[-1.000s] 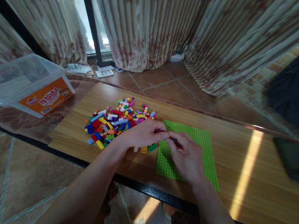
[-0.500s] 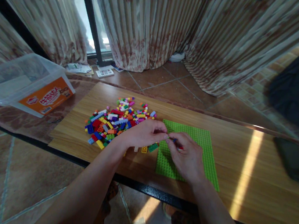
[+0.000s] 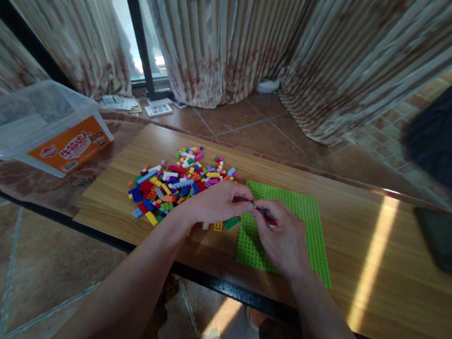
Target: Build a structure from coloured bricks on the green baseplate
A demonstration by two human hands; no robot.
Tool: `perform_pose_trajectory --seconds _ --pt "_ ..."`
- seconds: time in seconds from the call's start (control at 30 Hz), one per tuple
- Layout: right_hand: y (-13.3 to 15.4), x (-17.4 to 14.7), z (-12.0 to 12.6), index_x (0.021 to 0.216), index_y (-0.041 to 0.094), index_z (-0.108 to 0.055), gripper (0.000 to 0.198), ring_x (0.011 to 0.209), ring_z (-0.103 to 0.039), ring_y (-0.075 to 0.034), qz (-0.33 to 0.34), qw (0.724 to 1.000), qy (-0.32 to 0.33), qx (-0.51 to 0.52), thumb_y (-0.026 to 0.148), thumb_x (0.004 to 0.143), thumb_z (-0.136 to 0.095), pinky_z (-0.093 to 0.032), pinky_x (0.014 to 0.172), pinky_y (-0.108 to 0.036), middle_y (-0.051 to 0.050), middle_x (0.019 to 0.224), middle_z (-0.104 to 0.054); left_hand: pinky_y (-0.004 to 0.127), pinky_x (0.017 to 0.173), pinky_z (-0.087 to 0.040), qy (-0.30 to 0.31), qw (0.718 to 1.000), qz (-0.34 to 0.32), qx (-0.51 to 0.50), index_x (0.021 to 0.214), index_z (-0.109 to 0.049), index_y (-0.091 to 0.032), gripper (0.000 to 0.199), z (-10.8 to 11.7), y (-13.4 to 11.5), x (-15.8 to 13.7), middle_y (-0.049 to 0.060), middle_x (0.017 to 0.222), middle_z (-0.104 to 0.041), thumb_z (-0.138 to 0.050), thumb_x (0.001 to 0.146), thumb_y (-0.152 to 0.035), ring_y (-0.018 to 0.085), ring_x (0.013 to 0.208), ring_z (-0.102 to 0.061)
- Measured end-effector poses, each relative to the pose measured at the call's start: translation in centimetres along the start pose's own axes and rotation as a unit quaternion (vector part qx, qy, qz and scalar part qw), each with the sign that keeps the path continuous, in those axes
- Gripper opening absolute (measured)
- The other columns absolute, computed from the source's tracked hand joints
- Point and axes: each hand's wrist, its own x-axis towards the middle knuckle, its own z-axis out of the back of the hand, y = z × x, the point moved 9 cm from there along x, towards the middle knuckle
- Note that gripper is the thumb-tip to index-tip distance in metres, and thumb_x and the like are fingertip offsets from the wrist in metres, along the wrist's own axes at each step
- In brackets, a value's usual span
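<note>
Two hands meet over the near-left part of the flat bright-green studded baseplate (image 3: 307, 214): the left hand (image 3: 215, 204) and the right hand (image 3: 283, 239) bring their fingertips together around a small cluster of red and blue plastic bricks (image 3: 266, 216), pinched between them just above the plate, mostly hidden by the fingers. How many pieces are joined there I cannot tell. By my reading the work is at an early stage: the visible studs of the baseplate carry nothing, and nearly all the stock sits unused. At about nine to ten o'clock from the hands lies the heap of loose multicoloured plastic bricks (image 3: 169, 181), touching the left wrist side, with a few stray yellow and green pieces (image 3: 224, 224) at seven o'clock just beside the plate's left edge. All this rests on the long pale wooden tabletop (image 3: 365, 256). Farther out at nine o'clock a clear plastic storage tub with an orange label (image 3: 42, 127) lies tipped on its side, and at three o'clock, well apart, a dark flat phone-like slab (image 3: 444, 245) lies near the table's far edge.
</note>
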Motion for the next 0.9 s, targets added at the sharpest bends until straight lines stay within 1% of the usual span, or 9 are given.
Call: perform_pose_trajectory --seconds 0.13,0.4,0.57,0.73,0.83,0.9 --pt "0.0 0.0 -0.2 0.096 0.022 -0.067 0.013 0.077 -0.065 -0.016 0.005 1.000 0.005 0.004 0.027 0.091 -0.057 -0.049 0.070 -0.029 -0.003 0.090 -0.070 0.020 0.058 -0.040 0.004 1.000 -0.002 0.002 0.082 -0.065 -0.014 0.015 -0.1 0.0 0.0 -0.003 0.067 -0.059 -0.055 0.086 -0.024 0.010 0.063 -0.053" --pt "-0.1 -0.1 -0.3 0.096 0.023 -0.067 0.015 0.081 -0.066 -0.018 0.010 1.000 0.013 0.005 0.028 0.092 -0.054 -0.050 0.073 -0.030 -0.004 0.092 -0.071 0.021 0.058 -0.039 0.001 1.000 0.014 0.002 0.080 -0.065 -0.015 0.016 0.2 -0.2 -0.1 -0.003 0.065 -0.057 -0.055 0.086 -0.025 0.010 0.062 -0.052" --pt "0.0 0.0 -0.3 0.095 0.023 -0.066 0.015 0.079 -0.064 -0.017 0.003 1.000 0.023 0.000 0.027 0.093 -0.053 -0.049 0.071 -0.030 -0.003 0.088 -0.069 0.022 0.057 -0.040 0.001 1.000 0.019 -0.008 0.080 -0.064 -0.015 0.020 0.1 0.3 0.0 -0.002 0.066 -0.058 -0.054 0.087 -0.031 0.010 0.062 -0.052" --pt "0.0 0.0 -0.3 0.092 0.022 -0.067 0.013 0.077 -0.064 -0.017 -0.003 1.000 0.029 -0.001 0.025 0.091 -0.054 -0.048 0.071 -0.030 -0.003 0.087 -0.069 0.023 0.055 -0.036 -0.047 0.999 0.022 0.014 0.077 -0.060 -0.015 0.023 1.2 0.6 0.1 -0.002 0.065 -0.057 -0.054 0.088 -0.034 0.011 0.060 -0.050" --pt "-0.6 0.0 0.0 0.094 0.022 -0.068 0.014 0.078 -0.065 -0.017 -0.018 0.999 0.030 -0.001 0.026 0.090 -0.054 -0.049 0.073 -0.031 -0.004 0.090 -0.071 0.023 0.055 -0.032 -0.085 0.995 0.021 0.040 0.069 -0.057 -0.015 0.027 2.2 0.4 0.0 -0.004 0.060 -0.050 -0.053 0.089 -0.033 0.010 0.058 -0.046" --pt "-1.6 0.1 0.7 0.095 0.022 -0.069 0.015 0.079 -0.066 -0.018 -0.043 0.999 0.024 -0.001 0.027 0.089 -0.056 -0.050 0.075 -0.032 -0.004 0.092 -0.072 0.024 0.054 -0.029 -0.108 0.992 0.022 0.053 0.062 -0.051 -0.016 0.033 2.9 0.2 -0.1 -0.005 0.056 -0.045 -0.051 0.090 -0.033 0.009 0.055 -0.042"
